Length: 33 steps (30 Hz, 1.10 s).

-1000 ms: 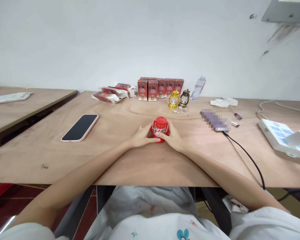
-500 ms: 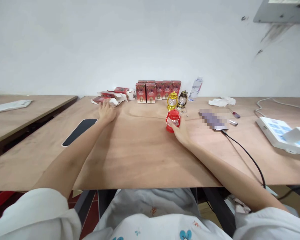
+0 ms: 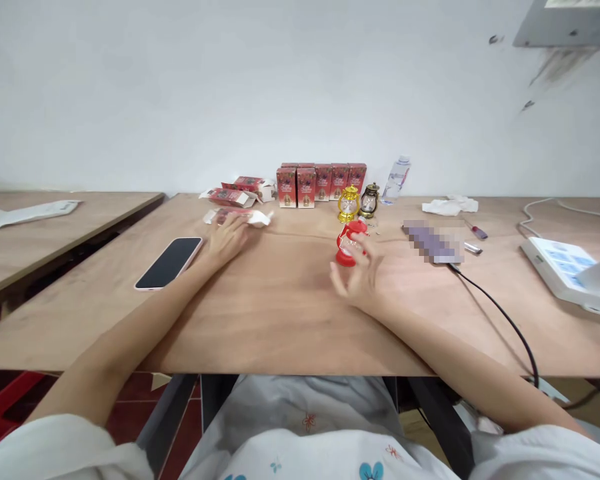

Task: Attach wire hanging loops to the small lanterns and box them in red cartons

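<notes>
My left hand (image 3: 229, 238) is closed on the near edge of an opened, flattened-looking red cardboard box (image 3: 236, 217) with white flaps, lying on the table. My right hand (image 3: 363, 275) has its thumb and fingers apart, just in front of a small red lantern (image 3: 351, 243). The fingers partly cover the lantern's right side, and whether a fingertip touches it I cannot tell. Behind the red lantern stand a gold lantern (image 3: 349, 203) and a dark bronze lantern (image 3: 369, 201).
Several closed red boxes (image 3: 306, 187) stand by the wall, with more opened boxes (image 3: 230, 196) left of them. A phone (image 3: 170, 264) lies left; a second, cabled phone (image 3: 433, 243) lies right. Also there are a water bottle (image 3: 397, 180), tissue (image 3: 450, 205) and a white power strip (image 3: 570, 273).
My left hand has drawn one opened box rightward and nearer, away from the other opened boxes. My right hand has loosened from the red lantern and moved back, fingers spreading.
</notes>
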Available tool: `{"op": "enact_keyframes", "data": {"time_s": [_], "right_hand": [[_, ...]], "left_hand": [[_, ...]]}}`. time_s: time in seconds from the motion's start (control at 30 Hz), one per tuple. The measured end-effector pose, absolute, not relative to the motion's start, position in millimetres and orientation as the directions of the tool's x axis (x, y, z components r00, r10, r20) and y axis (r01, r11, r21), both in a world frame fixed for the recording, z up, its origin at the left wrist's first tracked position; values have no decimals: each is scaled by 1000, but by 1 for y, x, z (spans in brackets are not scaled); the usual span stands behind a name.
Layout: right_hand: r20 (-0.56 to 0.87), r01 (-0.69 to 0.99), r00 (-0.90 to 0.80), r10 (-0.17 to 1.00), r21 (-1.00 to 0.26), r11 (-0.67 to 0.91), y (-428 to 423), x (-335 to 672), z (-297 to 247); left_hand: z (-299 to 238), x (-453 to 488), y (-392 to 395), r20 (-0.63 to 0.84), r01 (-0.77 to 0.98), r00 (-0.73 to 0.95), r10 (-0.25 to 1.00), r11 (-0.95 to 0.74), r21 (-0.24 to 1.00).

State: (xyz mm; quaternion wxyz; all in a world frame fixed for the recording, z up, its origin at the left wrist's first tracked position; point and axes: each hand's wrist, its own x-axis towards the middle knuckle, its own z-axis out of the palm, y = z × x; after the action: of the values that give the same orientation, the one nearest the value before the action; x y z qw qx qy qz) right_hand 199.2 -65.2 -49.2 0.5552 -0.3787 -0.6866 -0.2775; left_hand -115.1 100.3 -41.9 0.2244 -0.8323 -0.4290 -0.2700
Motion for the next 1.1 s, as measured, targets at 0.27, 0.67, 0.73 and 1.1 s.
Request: {"op": "enact_keyframes", "data": {"time_s": [0.27,0.67,0.73,1.1], "right_hand": [[852,644,-367,374,-58,763,-81,177,-48],[436,648,-464,771,-427,631,-62,180,-63],[432,664,-460,776,-412,623,-61,180,-64],[464,728,-389,796,-375,574,-61,182,-59]], "left_hand": [[-29,-109,-4,696,607,647,311,-762,-224],[-45,-56,-15,595,705,500,630,-695,143],[-45,-47,-10,619,718,467,632,-679,152],[-40,-25,-6,716,563,492,495,-809,172]]}}
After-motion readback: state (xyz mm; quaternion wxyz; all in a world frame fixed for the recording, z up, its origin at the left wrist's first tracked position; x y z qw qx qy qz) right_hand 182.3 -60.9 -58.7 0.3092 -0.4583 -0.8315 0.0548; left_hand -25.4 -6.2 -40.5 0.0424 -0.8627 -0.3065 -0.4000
